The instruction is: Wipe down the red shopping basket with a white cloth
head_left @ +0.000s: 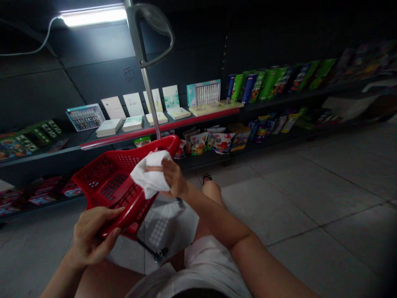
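Observation:
A red plastic shopping basket cart (107,159) stands in front of me, with a metal pole (151,95) rising from its far side to a grey handle (138,41). My left hand (94,234) is wrapped round the near corner of the basket's rim, thumb below and fingers on top. In my right hand (174,178) is a crumpled white cloth (151,171), pressed against the right part of the rim. The index finger lies stretched over the cloth. The cloth hides the rim beneath it.
A dark shelf with a red front edge (161,128) runs behind the cart, carrying upright booklets (133,104) and green and blue packages (266,85). Snack bags (221,140) fill the lower shelf. A caster wheel (159,254) touches the tiled floor (285,194) near my legs.

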Tool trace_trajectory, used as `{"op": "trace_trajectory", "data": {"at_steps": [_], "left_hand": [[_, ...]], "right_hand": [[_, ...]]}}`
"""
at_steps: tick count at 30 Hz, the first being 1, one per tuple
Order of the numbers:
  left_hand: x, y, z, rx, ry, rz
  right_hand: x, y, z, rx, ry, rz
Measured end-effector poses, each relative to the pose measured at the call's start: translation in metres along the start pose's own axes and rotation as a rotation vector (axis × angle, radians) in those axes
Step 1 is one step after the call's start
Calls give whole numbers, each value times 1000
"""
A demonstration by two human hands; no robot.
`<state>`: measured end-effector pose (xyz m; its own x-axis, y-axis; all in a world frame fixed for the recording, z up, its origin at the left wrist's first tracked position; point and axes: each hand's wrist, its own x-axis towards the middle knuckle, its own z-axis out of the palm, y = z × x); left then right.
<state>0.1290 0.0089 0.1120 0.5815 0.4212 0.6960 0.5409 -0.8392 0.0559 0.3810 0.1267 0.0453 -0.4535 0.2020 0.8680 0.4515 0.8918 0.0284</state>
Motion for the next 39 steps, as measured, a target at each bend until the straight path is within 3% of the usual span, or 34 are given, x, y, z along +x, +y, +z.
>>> {"op": "trace_trajectory", "data": {"at_steps": [5,8,10,14,16,20,23,25,27,29,30,35,39], "left_hand": [[-13,-1,-10,-8,13,-14],[-15,-3,-11,-38,-12,-27],[-16,-5,-9,-77,-30,-35],[-22,-12,3,-114,28,-120],[-22,-15,15,-205,187,-169],[-2,-12,31,-535,795,-208],[13,-2,26,-677,882,-426],[16,2,19,-751,823,-540],[9,-2,14,-788,809,-573],[-6,-16,14,-770,799,-590],[-15,-26,17,-748,739,-631],[-52,-72,37,-563,419,-873],[-55,-86,43,-631,393,-866]], "right_hand": [[10,73,-12,-16,221,528],[19,78,-11,-40,175,601],[26,57,-12,-51,104,524],[44,-18,-21,-8,-45,278],[52,-56,-24,8,-122,162],[64,-116,-21,36,-242,18],[72,-139,-20,32,-280,-85],[74,-143,-22,37,-287,-217],[73,-139,-26,48,-321,-340],[73,-130,-31,59,-376,-415],[74,-124,-33,61,-409,-437],[102,-108,-23,86,-627,-380],[140,-104,6,88,-925,-287]]}}
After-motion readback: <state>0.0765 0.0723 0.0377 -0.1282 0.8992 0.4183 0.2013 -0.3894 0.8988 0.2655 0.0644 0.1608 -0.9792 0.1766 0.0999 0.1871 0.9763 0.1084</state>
